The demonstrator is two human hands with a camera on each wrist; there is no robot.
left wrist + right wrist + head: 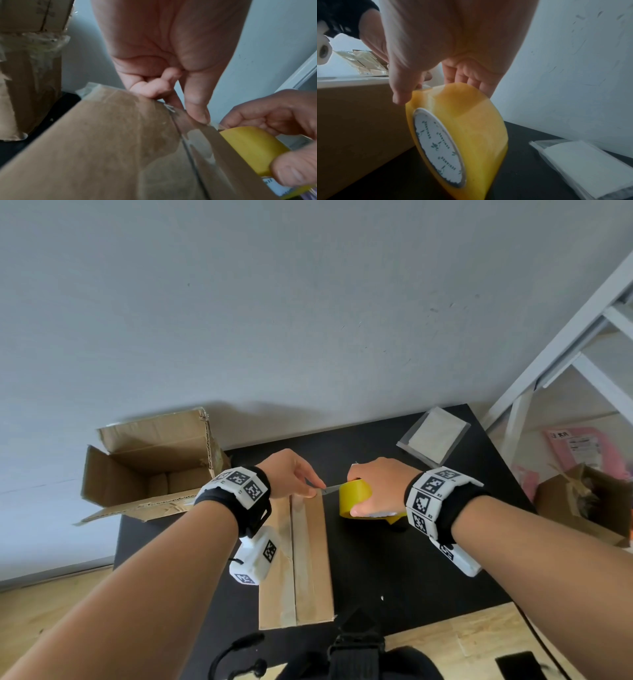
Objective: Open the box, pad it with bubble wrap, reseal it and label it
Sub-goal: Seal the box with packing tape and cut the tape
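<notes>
A closed brown cardboard box [308, 559] lies on the black table [394, 570], with clear tape along its top seam. My left hand [317, 489] is at the box's far end. Its thumb and forefinger pinch the clear tape strip [197, 129] right at the box's [102, 142] edge. Just right of that end, my right hand [375, 486] grips a yellow tape roll [354, 498], thumb on the near side and fingers over the top. A short strip runs from the roll [254, 146] to the box. The roll [467, 121] hangs tilted just above the table beside the box wall [359, 115].
An open, empty-looking cardboard box [150, 463] stands at the table's back left, overhanging its edge. A clear bag of white sheets [435, 436] lies at the back right. A white shelf frame [565, 354] and another box [582, 501] are off to the right. The wall is close behind.
</notes>
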